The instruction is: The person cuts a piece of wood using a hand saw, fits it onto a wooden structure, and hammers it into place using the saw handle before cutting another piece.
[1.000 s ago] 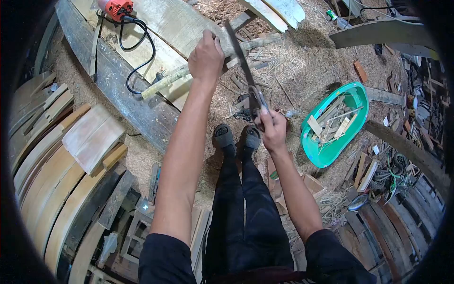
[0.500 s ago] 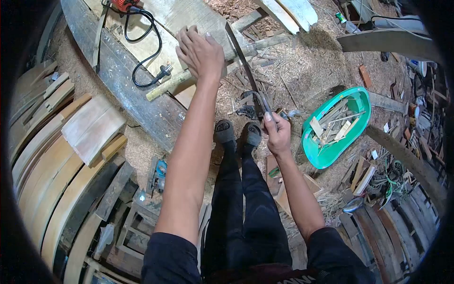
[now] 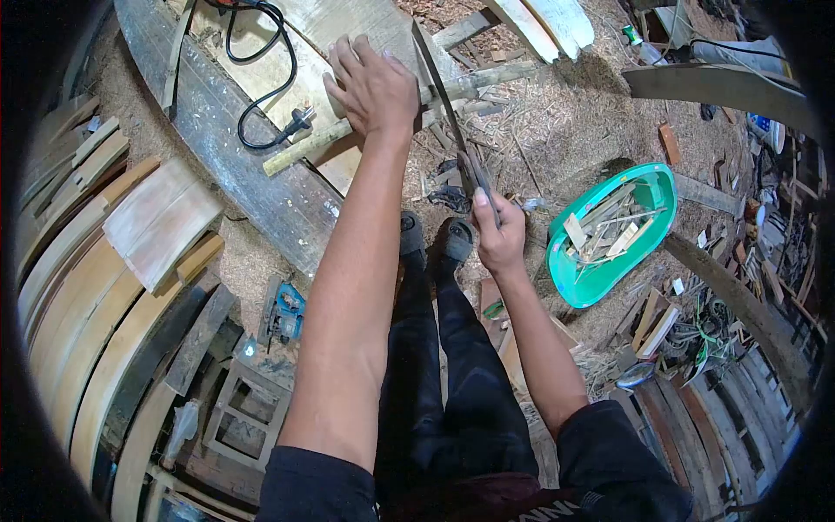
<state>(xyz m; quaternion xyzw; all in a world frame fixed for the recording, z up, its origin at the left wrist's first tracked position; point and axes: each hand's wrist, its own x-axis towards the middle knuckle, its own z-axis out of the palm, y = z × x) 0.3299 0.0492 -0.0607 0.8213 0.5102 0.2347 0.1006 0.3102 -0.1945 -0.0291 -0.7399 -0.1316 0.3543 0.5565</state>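
My left hand [image 3: 376, 91] lies with spread fingers on a wide pale board [image 3: 326, 26], near its right edge. In my right hand [image 3: 501, 233] is the handle of a hand saw [image 3: 448, 109], whose dark blade points up and away, against or very near the board's right edge. Whether the teeth touch the wood cannot be made out. Under the board runs a rough wooden stick [image 3: 300, 152] that sticks out on both sides. A black cable with a plug [image 3: 298, 124] rests left of my left hand.
A green tub [image 3: 581, 291] holding wood scraps stands on the sawdust floor at the right. Curved planks [image 3: 104, 348] are stacked at the left. A blue power tool [image 3: 285, 311] sits left of my legs. Wood pieces and cords clutter the far right.
My right hand and the saw have moved slightly up and left, toward the board. My left hand stays on the board. The whole view has shifted a little.
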